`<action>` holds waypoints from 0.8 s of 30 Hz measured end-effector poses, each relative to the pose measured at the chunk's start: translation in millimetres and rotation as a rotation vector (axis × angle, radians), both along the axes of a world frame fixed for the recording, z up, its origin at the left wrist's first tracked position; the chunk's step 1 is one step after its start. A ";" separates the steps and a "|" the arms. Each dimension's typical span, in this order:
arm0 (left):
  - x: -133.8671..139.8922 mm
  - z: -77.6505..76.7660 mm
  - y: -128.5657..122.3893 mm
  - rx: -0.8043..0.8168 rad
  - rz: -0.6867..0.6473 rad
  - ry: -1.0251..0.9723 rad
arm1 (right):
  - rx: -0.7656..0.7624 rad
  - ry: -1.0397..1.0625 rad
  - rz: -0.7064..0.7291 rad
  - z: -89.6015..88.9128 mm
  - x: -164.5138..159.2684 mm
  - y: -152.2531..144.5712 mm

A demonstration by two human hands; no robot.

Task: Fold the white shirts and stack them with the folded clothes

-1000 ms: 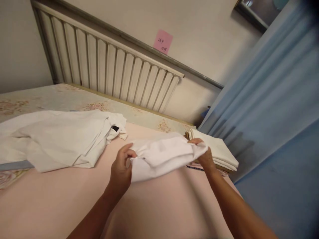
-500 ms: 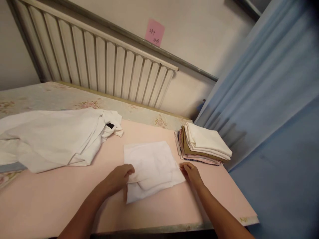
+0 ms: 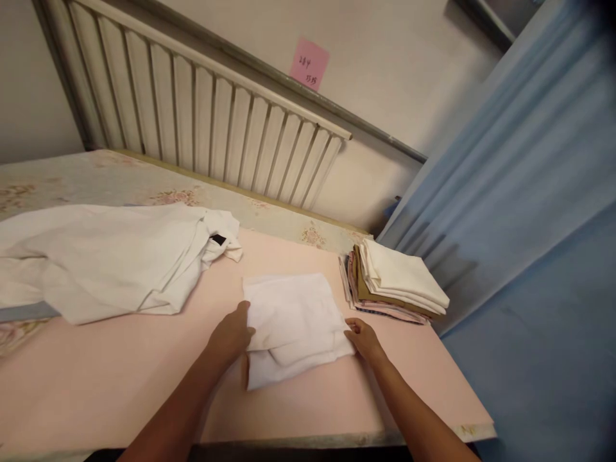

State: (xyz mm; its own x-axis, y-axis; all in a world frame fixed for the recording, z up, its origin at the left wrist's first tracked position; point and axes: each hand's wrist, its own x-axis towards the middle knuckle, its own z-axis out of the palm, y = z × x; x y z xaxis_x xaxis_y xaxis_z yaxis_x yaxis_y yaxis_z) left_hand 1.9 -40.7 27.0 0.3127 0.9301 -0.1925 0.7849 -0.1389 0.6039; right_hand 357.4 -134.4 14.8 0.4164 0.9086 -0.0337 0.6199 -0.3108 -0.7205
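Observation:
A folded white cloth (image 3: 296, 321) lies on the pink table cover in front of me. Its lower part is creased, and a lower layer shows along the near edge. My left hand (image 3: 231, 333) is at the cloth's left edge, its thumb over the border and the other fingers partly hidden. At the right edge, my right hand (image 3: 363, 337) pinches the cloth between thumb and fingers.
Right of the cloth stands a stack of folded fabrics (image 3: 404, 276), white on top. A heap of white cloth (image 3: 110, 260) with a black patch covers the left side. Behind are a radiator (image 3: 216, 122) and a pink note (image 3: 309, 63); a blue curtain (image 3: 505, 179) hangs right.
My left hand has shifted from over the cloth's lower left to its left edge, its fingers spreading more. My right hand stays at the right edge. The view has shifted slightly.

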 end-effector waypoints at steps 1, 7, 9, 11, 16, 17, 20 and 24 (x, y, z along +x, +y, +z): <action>0.1 -1.2 -0.3 0.003 -0.013 0.013 | 0.002 -0.027 0.002 -0.2 -1.1 -0.4; 1.3 8.8 -10.0 0.133 0.018 0.066 | 0.155 -0.442 0.108 3.9 -17.7 -9.6; 3.3 16.8 -13.9 0.293 0.023 0.050 | 0.257 -0.620 0.213 4.4 -24.3 -12.5; 6.6 22.5 -16.9 0.403 -0.058 -0.026 | 0.311 -0.676 0.292 3.7 -29.5 -13.1; 17.6 17.7 -22.5 0.260 -0.356 -0.169 | 0.360 -0.705 0.362 -1.7 -33.5 -6.9; 19.4 15.2 -23.4 0.240 -0.388 -0.158 | 0.366 -0.711 0.366 -2.8 -33.2 -5.4; 22.0 11.2 -25.4 0.214 -0.449 -0.111 | 0.380 -0.738 0.358 -5.3 -30.9 -2.3; 20.6 15.1 -26.1 0.184 -0.468 -0.095 | 0.343 -0.752 0.343 -6.5 -29.0 -0.8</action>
